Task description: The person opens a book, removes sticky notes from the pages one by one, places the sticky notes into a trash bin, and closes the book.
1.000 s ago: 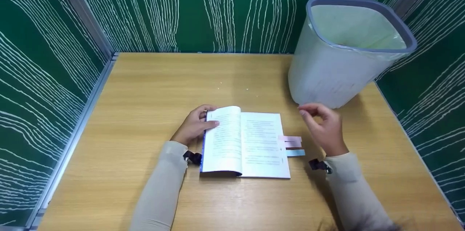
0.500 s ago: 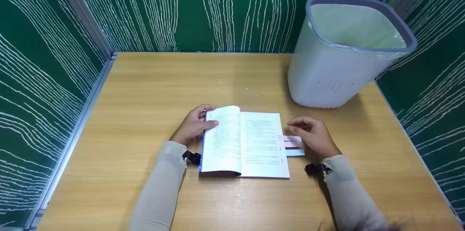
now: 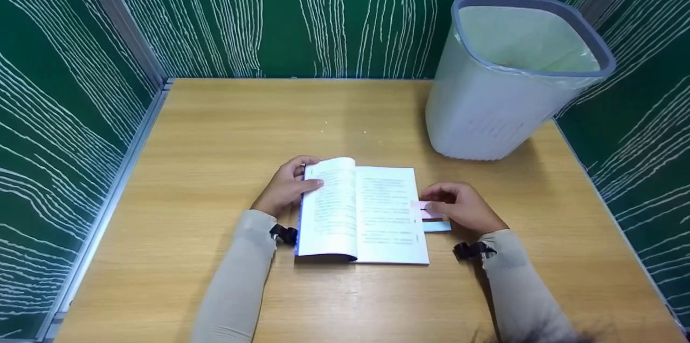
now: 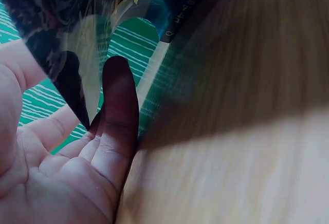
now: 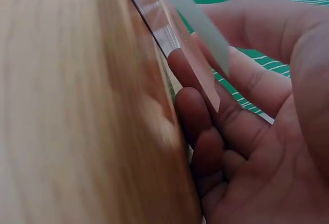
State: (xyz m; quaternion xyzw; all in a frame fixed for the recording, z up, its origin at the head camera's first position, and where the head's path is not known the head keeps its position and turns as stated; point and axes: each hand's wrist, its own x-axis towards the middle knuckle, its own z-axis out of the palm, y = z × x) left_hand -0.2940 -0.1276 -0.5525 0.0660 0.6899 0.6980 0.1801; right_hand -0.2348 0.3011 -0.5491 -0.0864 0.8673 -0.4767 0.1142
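An open book (image 3: 385, 213) lies on the table, its left pages curving up near the spine. My left hand (image 3: 281, 187) grips its left edge, thumb on the page and the other fingers behind the dark cover (image 4: 46, 13). At the book's right edge, pink sticky tabs (image 3: 433, 214) and a light blue sticky tab (image 3: 437, 226) stick out. My right hand (image 3: 470, 208) pinches at the upper pink tab, thumb over it. In the right wrist view the pink tab (image 5: 198, 64) hangs between thumb and fingers, with the blue tab (image 5: 205, 29) closer to the camera.
A grey-rimmed waste bin (image 3: 485, 111) with a pale green liner stands at the back right of the wooden table (image 3: 242, 127). Several tiny white specks lie beyond the book. Green panels (image 3: 280, 19) with white lines enclose the back and sides.
My right hand has come down and left from beside the bin to the pink tabs, its thumb now over one. The left hand and the book have stayed in place.
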